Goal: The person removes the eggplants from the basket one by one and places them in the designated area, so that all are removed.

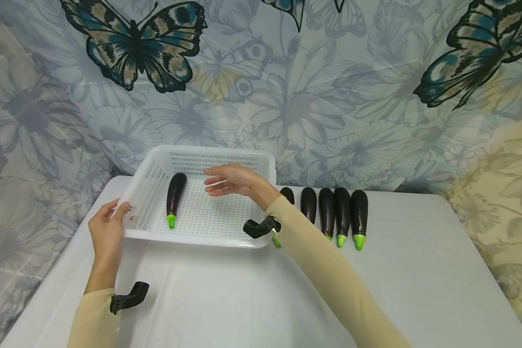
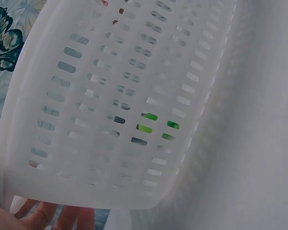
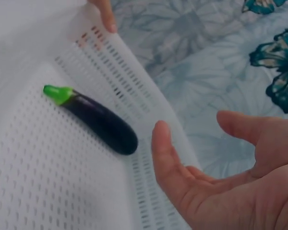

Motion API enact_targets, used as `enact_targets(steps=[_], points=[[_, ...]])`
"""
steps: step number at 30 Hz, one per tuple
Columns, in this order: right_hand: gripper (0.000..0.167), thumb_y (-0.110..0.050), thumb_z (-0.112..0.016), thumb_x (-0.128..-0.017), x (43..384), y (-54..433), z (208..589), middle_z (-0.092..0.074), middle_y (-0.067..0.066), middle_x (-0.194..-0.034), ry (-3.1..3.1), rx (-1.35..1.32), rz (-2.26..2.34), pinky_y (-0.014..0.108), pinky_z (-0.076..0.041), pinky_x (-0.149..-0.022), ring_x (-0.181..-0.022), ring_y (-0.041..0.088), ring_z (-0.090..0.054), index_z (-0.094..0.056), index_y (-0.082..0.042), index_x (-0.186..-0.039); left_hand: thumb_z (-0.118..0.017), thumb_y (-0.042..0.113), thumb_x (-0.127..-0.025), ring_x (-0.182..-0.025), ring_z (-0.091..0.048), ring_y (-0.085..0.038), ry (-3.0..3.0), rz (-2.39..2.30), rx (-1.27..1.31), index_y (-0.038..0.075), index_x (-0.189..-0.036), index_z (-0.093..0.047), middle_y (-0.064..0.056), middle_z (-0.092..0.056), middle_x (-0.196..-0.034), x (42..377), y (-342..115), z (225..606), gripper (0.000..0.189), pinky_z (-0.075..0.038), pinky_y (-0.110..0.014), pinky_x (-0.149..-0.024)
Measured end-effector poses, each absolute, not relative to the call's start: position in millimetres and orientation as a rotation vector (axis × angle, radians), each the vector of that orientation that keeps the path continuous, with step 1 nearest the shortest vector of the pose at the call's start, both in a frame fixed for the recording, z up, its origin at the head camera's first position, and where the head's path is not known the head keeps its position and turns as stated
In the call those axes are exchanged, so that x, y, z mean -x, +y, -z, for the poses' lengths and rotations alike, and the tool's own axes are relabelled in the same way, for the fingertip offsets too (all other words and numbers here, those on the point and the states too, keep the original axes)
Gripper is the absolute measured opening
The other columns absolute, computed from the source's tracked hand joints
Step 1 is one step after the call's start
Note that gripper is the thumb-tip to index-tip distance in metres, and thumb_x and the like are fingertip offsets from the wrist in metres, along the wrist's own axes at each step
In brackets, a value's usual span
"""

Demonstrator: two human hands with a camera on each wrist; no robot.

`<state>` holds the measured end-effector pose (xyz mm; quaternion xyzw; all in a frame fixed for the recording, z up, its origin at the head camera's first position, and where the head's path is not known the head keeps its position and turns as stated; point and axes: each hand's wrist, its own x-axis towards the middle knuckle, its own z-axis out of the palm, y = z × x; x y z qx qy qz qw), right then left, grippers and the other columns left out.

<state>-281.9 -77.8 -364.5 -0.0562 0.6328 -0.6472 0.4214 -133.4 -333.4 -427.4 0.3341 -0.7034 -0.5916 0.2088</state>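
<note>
A white plastic basket (image 1: 226,239) with slotted walls stands on the table. One eggplant (image 1: 176,195), dark purple with a bright green stem end, lies inside it towards the left; the right wrist view shows the same eggplant (image 3: 101,122) on the perforated floor. My left hand (image 1: 106,232) grips the basket's left end, thumb at the rim and fingers outside the wall. Above the basket's inside, my right hand (image 1: 235,181) hovers with fingers extended and nothing held. In the right wrist view its thumb and fingers (image 3: 165,163) stand well apart, clear of the eggplant.
Right of the basket several more eggplants (image 1: 359,217) lie in a row on the white-covered table (image 1: 417,270); my right forearm partly hides some. Behind hangs a floral cloth (image 1: 296,106) with large butterflies. Black wrist bands (image 1: 130,297) sit on both sleeves.
</note>
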Motion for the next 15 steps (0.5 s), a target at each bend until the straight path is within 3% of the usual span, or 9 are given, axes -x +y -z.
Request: enact_targets(steps=[7, 15], points=[[0.055, -0.016, -0.060, -0.099, 294, -100, 373, -0.049, 0.026, -0.139, 1.518, 0.010, 1.726, 0.029, -0.056, -0.081, -0.077, 0.021, -0.066, -0.038, -0.004, -0.147, -0.066, 0.027, -0.095, -0.075, -0.059, -0.001, -1.909, 1.701, -0.937, 0.003, -0.134, -0.058, 0.014, -0.060, -0.087, 135, -331, 428, 0.046, -0.047, -0.013, -0.059], [0.057, -0.016, -0.063, -0.097, 291, -135, 370, -0.049, 0.030, -0.136, 1.727, 0.079, 1.547, 0.039, -0.050, -0.094, -0.068, 0.022, -0.060, -0.039, -0.001, -0.147, -0.067, 0.027, -0.094, -0.075, -0.059, 0.000, -1.890, 1.696, -0.938, 0.004, -0.134, -0.058, 0.014, -0.060, -0.087, 135, -333, 428, 0.047, -0.046, -0.012, -0.059]])
